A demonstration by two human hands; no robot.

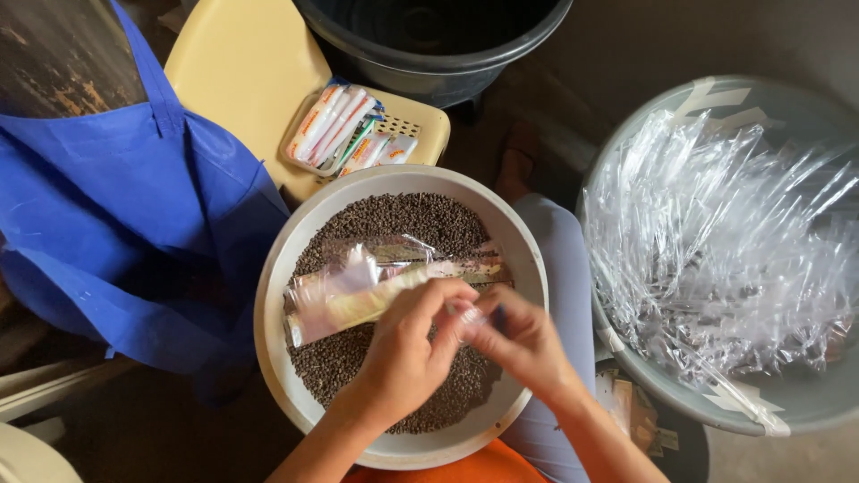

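My left hand (407, 353) and right hand (519, 340) both pinched one small clear packet (467, 315) over the white bowl (268, 304) of dark seeds (420, 219), beside a stack of plastic sleeves (358, 286).

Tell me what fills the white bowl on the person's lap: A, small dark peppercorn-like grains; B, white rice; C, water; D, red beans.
A: the white bowl is full of small dark grains, with clear plastic packets lying on them under the left hand and right hand.
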